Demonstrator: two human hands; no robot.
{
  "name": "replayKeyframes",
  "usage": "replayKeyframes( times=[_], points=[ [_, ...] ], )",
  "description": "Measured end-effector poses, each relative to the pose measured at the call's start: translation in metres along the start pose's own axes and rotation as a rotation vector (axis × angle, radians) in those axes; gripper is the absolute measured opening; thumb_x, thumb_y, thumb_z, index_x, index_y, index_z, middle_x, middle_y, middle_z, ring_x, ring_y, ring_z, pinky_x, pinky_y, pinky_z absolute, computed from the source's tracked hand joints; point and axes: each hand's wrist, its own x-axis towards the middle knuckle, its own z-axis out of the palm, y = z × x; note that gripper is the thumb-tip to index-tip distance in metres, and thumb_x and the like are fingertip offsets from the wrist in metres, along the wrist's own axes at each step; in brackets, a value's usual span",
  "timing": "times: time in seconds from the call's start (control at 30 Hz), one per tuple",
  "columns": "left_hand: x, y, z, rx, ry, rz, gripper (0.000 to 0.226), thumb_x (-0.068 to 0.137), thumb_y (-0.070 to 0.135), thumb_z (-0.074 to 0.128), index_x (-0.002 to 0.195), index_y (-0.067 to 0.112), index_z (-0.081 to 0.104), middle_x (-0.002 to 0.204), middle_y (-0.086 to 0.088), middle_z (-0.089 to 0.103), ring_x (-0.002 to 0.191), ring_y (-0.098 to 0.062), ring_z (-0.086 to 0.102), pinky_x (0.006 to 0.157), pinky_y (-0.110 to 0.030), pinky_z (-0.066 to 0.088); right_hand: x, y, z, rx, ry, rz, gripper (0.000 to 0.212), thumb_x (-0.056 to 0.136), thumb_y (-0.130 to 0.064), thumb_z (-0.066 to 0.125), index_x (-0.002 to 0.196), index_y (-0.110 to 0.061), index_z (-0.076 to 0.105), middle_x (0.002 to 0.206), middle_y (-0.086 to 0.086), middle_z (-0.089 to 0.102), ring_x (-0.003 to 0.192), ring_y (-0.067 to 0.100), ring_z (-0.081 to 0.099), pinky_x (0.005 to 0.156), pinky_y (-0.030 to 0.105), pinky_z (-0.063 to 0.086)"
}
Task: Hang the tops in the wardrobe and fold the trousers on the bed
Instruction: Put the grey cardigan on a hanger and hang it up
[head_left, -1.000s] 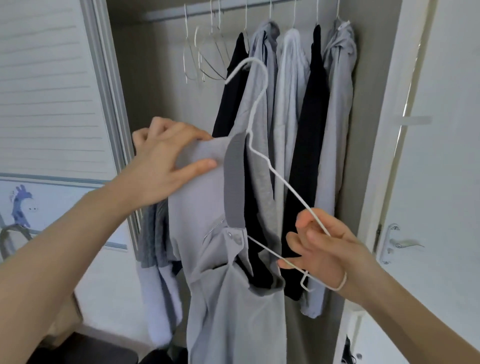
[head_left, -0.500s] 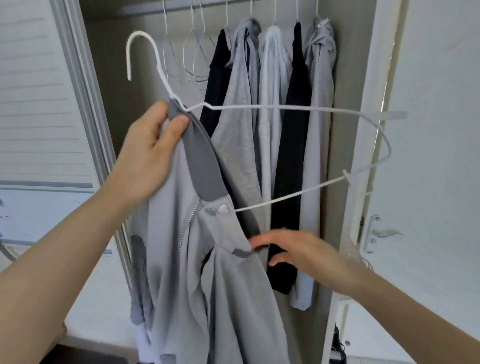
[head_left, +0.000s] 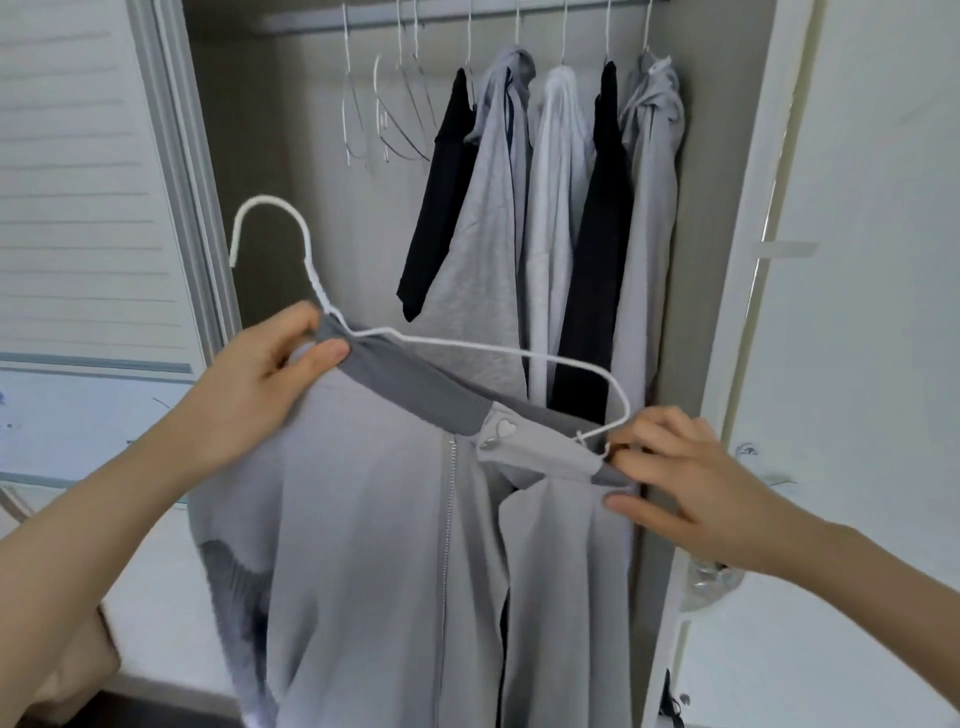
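A light grey zip jacket (head_left: 374, 545) with a dark grey collar hangs in front of the open wardrobe. A white wire hanger (head_left: 467, 348) runs through its neck, hook pointing up and left. My left hand (head_left: 260, 384) pinches the collar and the hanger's neck at the left. My right hand (head_left: 670, 467) pinches the jacket's right collar edge beside the hanger's right end. Several tops, black, grey and white (head_left: 545, 218), hang on the rail (head_left: 457, 13) behind.
Empty wire hangers (head_left: 389, 114) hang on the rail's left part. A sliding door frame (head_left: 176, 182) stands at the left and a white open door (head_left: 857, 312) at the right. A dark surface shows at the bottom left.
The hanger has dropped lower and turned level. My right hand rose from below and took hold of the jacket's right collar edge at the hanger's end.
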Motion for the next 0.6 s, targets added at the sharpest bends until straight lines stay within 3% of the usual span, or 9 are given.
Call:
replayKeyframes(
  times=[0.07,0.2,0.27,0.37,0.4,0.47,0.53,0.6],
  points=[
    [-0.008,-0.013,0.0,0.073,-0.04,-0.008,0.032,0.088,0.056,0.044,0.072,0.029,0.038,0.063,0.004,0.042,0.055,-0.006,0.038,0.056,-0.016,0.031,0.002,0.009,-0.012,-0.098,0.026,-0.037,0.032,0.095,-0.051,0.04,0.099,-0.026,0.059,0.116,-0.01,0.051,0.107,0.02,0.046,0.084,0.036,0.042],
    [-0.022,-0.033,0.012,0.366,-0.104,0.098,0.042,0.092,0.065,0.029,0.073,0.027,0.033,0.055,0.006,0.042,0.05,-0.006,0.043,0.066,-0.031,0.026,0.011,0.016,-0.03,-0.267,0.112,-0.157,0.035,0.097,-0.044,0.042,0.089,-0.017,0.062,0.108,0.001,0.057,0.093,0.026,0.048,0.081,0.035,0.043],
    [-0.027,-0.032,0.022,0.466,-0.11,0.177,0.034,0.096,0.063,0.022,0.078,0.035,0.026,0.048,0.01,0.032,0.044,-0.006,0.033,0.067,-0.031,0.019,0.017,0.01,-0.037,-0.243,0.11,-0.135,0.031,0.098,-0.04,0.04,0.093,-0.018,0.06,0.113,0.002,0.05,0.095,0.024,0.044,0.082,0.03,0.04],
    [-0.024,-0.013,0.044,0.377,-0.135,0.196,0.029,0.097,0.056,0.028,0.079,0.033,0.029,0.051,0.007,0.038,0.048,-0.012,0.033,0.067,-0.03,0.023,0.037,-0.011,-0.037,0.109,0.144,0.118,0.017,0.095,-0.026,0.036,0.104,-0.026,0.05,0.13,0.001,0.034,0.102,0.014,0.042,0.085,0.024,0.038],
    [-0.019,-0.002,0.053,0.281,-0.131,0.186,0.031,0.098,0.053,0.033,0.078,0.03,0.032,0.056,0.006,0.043,0.051,-0.014,0.037,0.067,-0.025,0.027,0.046,-0.02,-0.034,0.25,0.156,0.172,0.019,0.094,-0.019,0.036,0.106,-0.029,0.048,0.127,0.0,0.037,0.099,0.011,0.045,0.083,0.023,0.038],
    [-0.006,0.019,0.068,0.12,-0.102,0.172,0.032,0.099,0.043,0.046,0.076,0.022,0.038,0.055,0.006,0.04,0.051,-0.013,0.037,0.06,-0.02,0.028,0.063,-0.038,-0.027,0.493,0.128,0.208,0.025,0.094,-0.007,0.037,0.104,-0.029,0.044,0.101,-0.001,0.052,0.081,0.009,0.05,0.071,0.024,0.04],
    [0.004,0.035,0.078,0.069,-0.093,0.164,0.032,0.096,0.038,0.055,0.074,0.02,0.039,0.053,0.005,0.036,0.05,-0.012,0.034,0.058,-0.019,0.026,0.072,-0.052,-0.024,0.673,0.1,0.221,0.025,0.096,-0.003,0.037,0.106,-0.026,0.042,0.075,0.006,0.052,0.06,0.012,0.043,0.058,0.023,0.038],
    [0.008,0.039,0.077,0.085,-0.109,0.174,0.032,0.094,0.039,0.057,0.072,0.022,0.039,0.053,0.005,0.037,0.05,-0.012,0.035,0.058,-0.018,0.026,0.071,-0.055,-0.027,0.74,0.12,0.259,0.027,0.094,-0.008,0.041,0.114,-0.026,0.038,0.068,0.016,0.049,0.051,0.016,0.039,0.052,0.023,0.036]
  ],
)
